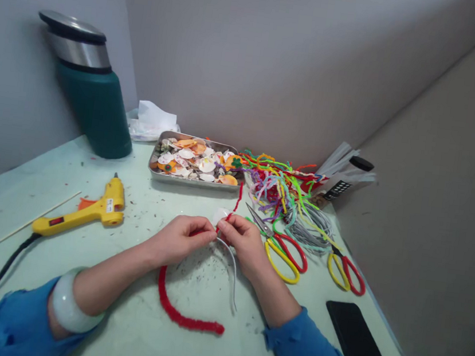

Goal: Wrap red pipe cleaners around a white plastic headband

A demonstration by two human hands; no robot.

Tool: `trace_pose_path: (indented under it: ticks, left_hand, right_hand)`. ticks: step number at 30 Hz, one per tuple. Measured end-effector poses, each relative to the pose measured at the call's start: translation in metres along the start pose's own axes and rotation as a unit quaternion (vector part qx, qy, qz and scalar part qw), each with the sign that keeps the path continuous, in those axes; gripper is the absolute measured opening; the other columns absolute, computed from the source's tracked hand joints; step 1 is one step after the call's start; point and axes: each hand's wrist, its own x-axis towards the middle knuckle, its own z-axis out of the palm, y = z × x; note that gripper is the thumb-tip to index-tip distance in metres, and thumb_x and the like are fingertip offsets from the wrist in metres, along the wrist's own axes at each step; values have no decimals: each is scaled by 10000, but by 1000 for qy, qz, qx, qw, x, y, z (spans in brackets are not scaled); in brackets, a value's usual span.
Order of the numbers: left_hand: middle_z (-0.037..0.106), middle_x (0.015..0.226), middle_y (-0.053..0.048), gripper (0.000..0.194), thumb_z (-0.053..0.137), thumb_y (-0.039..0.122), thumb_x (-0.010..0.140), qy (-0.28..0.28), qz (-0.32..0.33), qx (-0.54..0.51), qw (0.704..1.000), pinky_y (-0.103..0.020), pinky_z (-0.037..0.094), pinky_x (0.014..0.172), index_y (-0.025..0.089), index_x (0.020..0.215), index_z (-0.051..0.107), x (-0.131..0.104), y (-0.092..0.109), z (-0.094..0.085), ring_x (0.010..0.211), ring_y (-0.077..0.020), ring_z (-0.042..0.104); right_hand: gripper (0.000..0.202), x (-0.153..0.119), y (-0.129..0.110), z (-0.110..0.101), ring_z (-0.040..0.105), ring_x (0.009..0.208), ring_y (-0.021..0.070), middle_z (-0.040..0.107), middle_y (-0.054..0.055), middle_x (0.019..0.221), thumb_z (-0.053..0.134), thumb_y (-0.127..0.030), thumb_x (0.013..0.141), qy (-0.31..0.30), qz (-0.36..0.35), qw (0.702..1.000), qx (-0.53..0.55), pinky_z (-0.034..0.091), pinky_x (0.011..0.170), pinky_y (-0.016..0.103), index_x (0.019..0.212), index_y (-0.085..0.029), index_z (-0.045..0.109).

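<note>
My left hand [184, 238] and my right hand [247, 243] meet fingertip to fingertip above the middle of the table. Both are closed in a pinch on a red pipe cleaner [185, 319]. Its thick fuzzy part curves down below my left hand, and a thin red end sticks up beyond my right fingers. From between the fingertips a grey wire [233, 264] bends down toward the table. The fingers hide where wire and pipe cleaner meet. Just behind them lies something white [221, 215], partly covered. Red-and-yellow-handled scissors [282, 256] lie beside my right hand, blades apart.
A metal tray [193, 183] of shells stands behind my hands, near a heap of coloured pipe cleaners [270, 191] and grey wire coils [309, 230]. Left are a yellow glue gun [86, 214], a thin stick [14, 232] and a green bottle [94, 108]. More scissors [345, 269] and a black slab [361, 349] lie right.
</note>
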Motion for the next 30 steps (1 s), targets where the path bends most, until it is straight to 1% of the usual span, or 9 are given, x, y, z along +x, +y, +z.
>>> trace_pose_path:
  ticks: [4, 6, 9, 14, 18, 20, 27, 30]
  left_hand:
    - [459, 581, 35, 257, 506, 396, 778, 32, -22, -7, 999, -210, 288, 497, 165, 684, 571, 1, 2, 0, 548, -110, 365]
    - [444, 551, 43, 252, 506, 395, 777, 51, -33, -10, 998, -209, 265, 469, 169, 687, 573, 1, 3, -1, 514, -104, 341]
    - [421, 520, 57, 251, 505, 395, 782, 66, -42, -15, 997, -210, 248, 453, 171, 688, 567, 2, 4, -2, 483, -97, 319]
    - [470, 556, 55, 225, 502, 376, 790, 68, -36, -22, 997, -211, 294, 485, 169, 770, 589, 3, 0, -2, 507, -102, 376]
    - [562, 659, 18, 239, 515, 385, 783, 77, -10, -6, 997, -229, 365, 574, 159, 749, 585, 5, -5, -2, 606, -125, 465]
    - [581, 687, 6, 247, 521, 393, 774, 80, -6, 1, 997, -239, 376, 597, 157, 746, 588, 5, -6, -2, 638, -138, 485]
    - [489, 576, 45, 189, 517, 349, 743, 81, -44, -19, 996, -212, 297, 501, 173, 694, 565, 3, -2, -1, 537, -112, 395]
    - [502, 586, 37, 177, 509, 330, 730, 86, -37, -12, 996, -218, 316, 525, 170, 679, 564, 4, -2, -1, 561, -121, 419]
  right_hand:
    - [294, 1, 0, -1, 404, 480, 76, 472, -45, 547, 634, -425, 754, 2, 28, 1000, 7, 321, 469, 208, 672, -152, 559]
    - [277, 1, -1, -1, 424, 467, 74, 499, -41, 573, 642, -418, 747, -14, 33, 999, 7, 334, 456, 208, 715, -152, 572]
    - [246, 0, -2, -1, 417, 434, 65, 511, -44, 559, 642, -387, 748, -38, 33, 999, -5, 323, 436, 201, 718, -154, 566]
    - [222, 0, -3, -1, 376, 409, 52, 496, -55, 521, 640, -356, 746, -36, 26, 999, -11, 278, 410, 188, 699, -154, 564]
    - [226, 0, -2, 0, 370, 406, 53, 494, -54, 520, 641, -361, 742, -29, 22, 999, -12, 270, 402, 189, 694, -154, 563]
    - [233, 0, -2, 1, 372, 411, 55, 491, -53, 519, 642, -368, 742, -27, 21, 999, -21, 272, 404, 190, 693, -155, 563]
    - [225, -2, -2, 3, 367, 437, 63, 479, -51, 530, 632, -367, 752, -36, 1, 998, -60, 278, 419, 194, 695, -161, 562]
    - [207, -3, -1, 3, 369, 461, 71, 471, -50, 537, 633, -354, 755, -39, -13, 997, -68, 281, 429, 195, 692, -167, 571]
